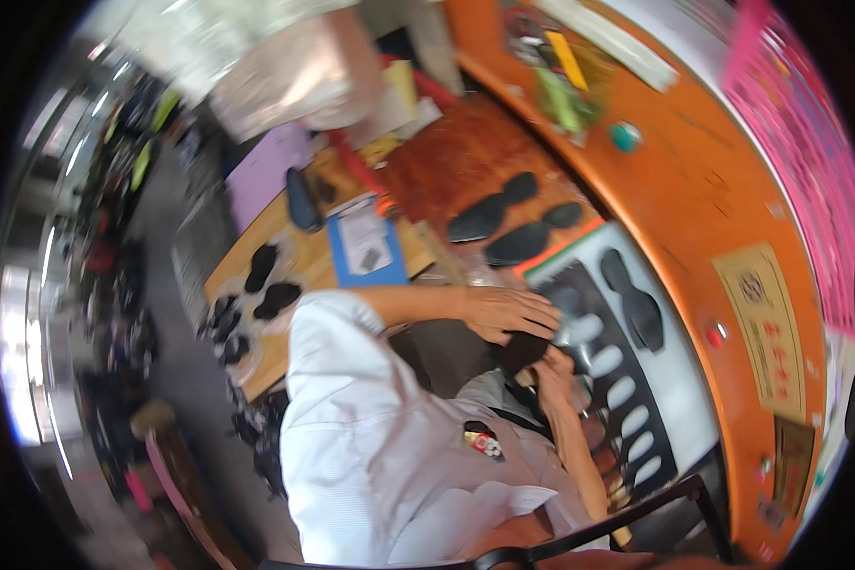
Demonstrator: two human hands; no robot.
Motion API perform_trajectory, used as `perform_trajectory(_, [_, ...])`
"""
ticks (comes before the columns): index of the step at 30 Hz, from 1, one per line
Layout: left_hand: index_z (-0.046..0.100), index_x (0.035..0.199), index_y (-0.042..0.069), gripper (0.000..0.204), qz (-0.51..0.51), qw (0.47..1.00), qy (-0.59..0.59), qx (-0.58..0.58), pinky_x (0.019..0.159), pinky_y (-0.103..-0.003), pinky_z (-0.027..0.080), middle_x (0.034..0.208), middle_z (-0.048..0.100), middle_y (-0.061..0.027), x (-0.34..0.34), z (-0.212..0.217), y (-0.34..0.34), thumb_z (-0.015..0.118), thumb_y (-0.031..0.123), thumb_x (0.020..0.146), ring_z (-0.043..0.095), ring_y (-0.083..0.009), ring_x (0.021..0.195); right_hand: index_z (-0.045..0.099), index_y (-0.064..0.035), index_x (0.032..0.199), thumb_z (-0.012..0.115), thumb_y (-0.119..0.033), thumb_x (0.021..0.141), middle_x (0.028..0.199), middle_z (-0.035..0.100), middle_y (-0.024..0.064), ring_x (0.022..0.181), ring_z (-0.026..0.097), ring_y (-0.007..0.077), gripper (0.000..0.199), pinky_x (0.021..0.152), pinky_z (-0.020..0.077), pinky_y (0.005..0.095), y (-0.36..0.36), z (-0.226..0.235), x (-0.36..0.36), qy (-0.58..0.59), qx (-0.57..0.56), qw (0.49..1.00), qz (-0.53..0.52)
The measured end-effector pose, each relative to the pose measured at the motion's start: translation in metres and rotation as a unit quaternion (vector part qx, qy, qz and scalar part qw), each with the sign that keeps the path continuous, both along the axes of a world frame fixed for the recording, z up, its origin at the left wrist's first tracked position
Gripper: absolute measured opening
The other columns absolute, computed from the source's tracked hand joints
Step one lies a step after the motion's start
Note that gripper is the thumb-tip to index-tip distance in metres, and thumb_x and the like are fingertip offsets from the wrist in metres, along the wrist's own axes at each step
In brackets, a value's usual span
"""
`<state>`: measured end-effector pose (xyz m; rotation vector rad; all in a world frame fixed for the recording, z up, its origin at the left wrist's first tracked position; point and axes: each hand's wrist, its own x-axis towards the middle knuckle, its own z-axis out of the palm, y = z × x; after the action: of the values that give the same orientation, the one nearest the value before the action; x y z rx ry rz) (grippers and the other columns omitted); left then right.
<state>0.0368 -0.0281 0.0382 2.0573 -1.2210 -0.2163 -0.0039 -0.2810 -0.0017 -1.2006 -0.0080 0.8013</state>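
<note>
Left hand (505, 313) lies fingers curled over a dark sole piece (522, 350); right hand (553, 372) grips the same piece from below. Both sit at the near edge of the black cutout sheet (627, 380). 3 black soles (513, 223) lie beyond the sheet.

Up beyond the grip, a curved orange counter (693, 209) sweeps round the right side, with a wall of pink sheets (807, 161) glowing behind it and a patch of red-brown surface (456, 161) catching bright daylight. Off to the left of the grip sits a pale wooden table (304, 266), and past that a grey floor (176, 313) runs away into a blurred, cluttered aisle with white glare along its far edge. Down below the grip, a black chair frame (636, 513) cuts across the bottom.
</note>
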Motion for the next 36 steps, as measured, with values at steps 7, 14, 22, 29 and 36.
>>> perform_trajectory(7, [0.048, 0.149, -0.004, 0.089, -0.083, 0.995, -0.051, 0.035, 0.128, -0.055, 0.027, 0.159, 0.044, -0.027, 0.011, -0.001, 0.008, 0.075, 0.017, 0.067, 0.031, -0.0446, 0.155, 0.072, 0.0003, 0.117, 0.066, 0.0, 0.099, 0.113, 0.075, 0.0066, 0.099, 0.072, 0.0158, 0.018, 0.091, 0.0566, 0.0309, -0.01, -0.003, 0.012, 0.105, 0.096, 0.99, 0.004])
perform_trajectory(14, [0.043, 0.154, -0.003, 0.098, -0.056, 0.996, -0.041, 0.057, 0.127, -0.055, 0.028, 0.161, 0.042, -0.0246, 0.003, 0.003, 0.003, 0.077, 0.016, 0.064, 0.031, -0.0429, 0.155, 0.07, 0.001, 0.121, 0.064, -0.003, 0.099, 0.118, 0.074, 0.008, 0.108, 0.071, 0.0184, 0.024, 0.1, 0.0538, 0.0329, -0.015, -0.001, 0.015, 0.15, 0.134, 0.98, -0.002])
perform_trajectory(22, [0.043, 0.152, -0.003, 0.091, -0.06, 0.997, -0.011, 0.035, 0.125, -0.056, 0.032, 0.157, 0.046, -0.0248, 0.007, 0.004, 0.0, 0.081, 0.01, 0.07, 0.036, -0.0454, 0.152, 0.067, -0.0011, 0.121, 0.059, -0.007, 0.091, 0.121, 0.072, 0.0056, 0.112, 0.068, 0.0178, 0.032, 0.1, 0.0511, 0.0345, -0.014, 0.004, 0.018, 0.202, 0.173, 0.963, -0.036])
perform_trajectory(29, [0.047, 0.148, -0.003, 0.077, -0.05, 0.999, -0.007, 0.006, 0.123, -0.053, 0.035, 0.152, 0.051, -0.0244, 0.008, 0.002, 0.003, 0.075, 0.003, 0.077, 0.041, -0.0437, 0.149, 0.067, -0.0096, 0.117, 0.06, -0.014, 0.081, 0.115, 0.072, 0.0018, 0.104, 0.067, 0.0188, 0.036, 0.087, 0.0485, 0.0339, -0.014, 0.016, 0.017, 0.243, 0.153, 0.957, -0.04])
perform_trajectory(36, [0.06, 0.134, -0.002, 0.056, 0.014, 1.0, 0.018, -0.021, 0.117, -0.05, 0.043, 0.139, 0.062, -0.0256, 0.008, 0.018, 0.001, 0.068, -0.004, 0.079, 0.055, -0.0427, 0.137, 0.064, -0.0054, 0.089, 0.062, -0.007, 0.081, 0.08, 0.066, 0.0076, 0.083, 0.067, 0.0233, 0.008, 0.081, 0.052, 0.0368, -0.016, 0.006, 0.017, 0.267, 0.2, 0.941, -0.055])
